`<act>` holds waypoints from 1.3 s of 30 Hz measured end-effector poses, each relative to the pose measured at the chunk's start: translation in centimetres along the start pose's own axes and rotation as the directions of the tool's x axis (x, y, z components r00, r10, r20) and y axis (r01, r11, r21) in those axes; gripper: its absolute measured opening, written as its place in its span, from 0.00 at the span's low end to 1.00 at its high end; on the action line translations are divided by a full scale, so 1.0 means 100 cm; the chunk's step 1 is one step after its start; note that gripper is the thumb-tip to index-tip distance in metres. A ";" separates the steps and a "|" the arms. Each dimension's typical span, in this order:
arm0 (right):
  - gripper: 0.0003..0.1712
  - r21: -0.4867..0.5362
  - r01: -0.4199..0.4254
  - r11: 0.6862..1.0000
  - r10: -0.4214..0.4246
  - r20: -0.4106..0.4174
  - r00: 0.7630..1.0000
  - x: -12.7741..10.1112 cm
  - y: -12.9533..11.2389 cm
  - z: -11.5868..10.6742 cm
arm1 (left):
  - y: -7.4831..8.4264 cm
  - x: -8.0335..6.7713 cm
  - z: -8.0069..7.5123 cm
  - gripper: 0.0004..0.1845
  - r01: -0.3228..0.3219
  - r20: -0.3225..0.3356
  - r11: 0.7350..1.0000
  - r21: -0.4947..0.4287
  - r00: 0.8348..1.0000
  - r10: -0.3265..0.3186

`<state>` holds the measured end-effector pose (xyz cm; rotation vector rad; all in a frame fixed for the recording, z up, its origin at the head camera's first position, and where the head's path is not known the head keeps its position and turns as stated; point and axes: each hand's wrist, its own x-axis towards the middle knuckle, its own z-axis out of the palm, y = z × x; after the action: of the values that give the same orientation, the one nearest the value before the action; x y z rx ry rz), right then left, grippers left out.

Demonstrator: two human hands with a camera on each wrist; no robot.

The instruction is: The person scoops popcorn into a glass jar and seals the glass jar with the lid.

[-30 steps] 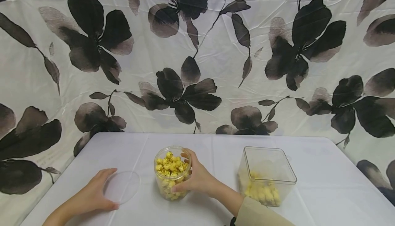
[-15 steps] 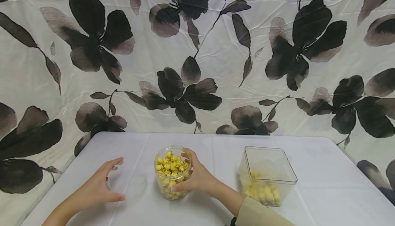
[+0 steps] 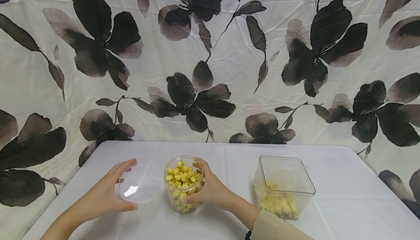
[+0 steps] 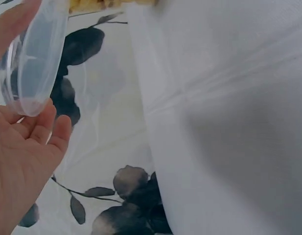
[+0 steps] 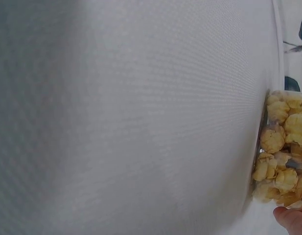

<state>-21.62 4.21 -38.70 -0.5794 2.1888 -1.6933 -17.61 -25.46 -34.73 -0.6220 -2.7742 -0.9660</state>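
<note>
My left hand [image 3: 101, 194] grips a clear round lid [image 3: 141, 183] by its edge, thumb on the near side and fingers on the far side. In the left wrist view the same lid [image 4: 40, 58] stands on edge between thumb and fingers, off the table. To its right, a clear round jar [image 3: 168, 194] full of yellow popcorn [image 3: 182, 174] stands upright with its top uncovered. My right hand [image 3: 211, 191] holds the jar from the right side, thumb in front and fingers behind. Only the thumb and part of the jar show in the right wrist view.
A clear square container [image 3: 285, 176] with yellow popcorn [image 3: 279, 205] in its lower part stands right of the jar. Everything rests on a white-covered table [image 3: 347, 181]. A floral cloth [image 3: 256, 61] hangs behind the table's far edge.
My left hand has lifted the lid off the table and moved it up and to the right, toward the jar. The right hand, jar and square container have stayed in place.
</note>
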 end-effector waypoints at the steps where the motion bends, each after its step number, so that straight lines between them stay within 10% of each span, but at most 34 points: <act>1: 0.61 0.002 0.000 1.000 0.000 -0.001 1.000 0.000 0.000 0.000 | 0.000 0.000 0.000 0.58 -0.020 -0.015 1.000 -0.021 1.000 0.020; 9: 0.61 0.004 0.006 1.000 -0.006 0.001 1.000 -0.001 0.000 0.000 | 0.003 0.004 0.004 0.54 -0.094 -0.064 0.918 -0.385 0.995 0.076; 15: 0.61 0.000 0.009 1.000 -0.009 0.004 1.000 -0.001 0.002 0.001 | 0.001 0.016 0.016 0.51 -0.155 -0.124 0.648 -0.746 0.988 0.093; 21: 0.62 -0.017 0.009 1.000 -0.009 0.000 1.000 -0.002 0.002 0.000 | 0.002 0.030 0.032 0.42 -0.151 -0.154 0.408 -0.900 0.988 0.025; 25: 0.62 -0.009 0.007 1.000 -0.007 -0.002 1.000 -0.002 0.003 0.000 | 0.003 0.037 0.041 0.37 -0.124 -0.135 0.269 -0.955 0.991 -0.020; 27: 0.62 -0.002 0.008 1.000 -0.008 0.000 1.000 -0.002 0.003 0.001 | 0.005 0.040 0.043 0.35 -0.109 -0.124 0.245 -0.964 0.991 -0.047; 30: 0.62 -0.011 0.017 1.000 -0.017 -0.001 1.000 -0.002 0.002 0.001 | 0.012 0.045 0.042 0.38 -0.088 -0.107 0.286 -0.954 0.993 -0.053; 36: 0.62 -0.014 0.020 1.000 -0.020 -0.009 1.000 -0.002 0.001 0.000 | 0.034 0.054 0.025 0.47 -0.017 -0.027 0.664 -0.747 1.000 -0.005; 39: 0.62 -0.014 0.023 1.000 -0.023 -0.010 1.000 -0.001 0.002 0.000 | 0.044 0.058 0.020 0.50 -0.019 -0.004 0.804 -0.595 1.000 0.021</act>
<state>-21.55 4.34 -38.89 -0.6024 2.2108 -1.6981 -20.96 -19.08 -32.32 -0.7155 -2.4224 -1.8568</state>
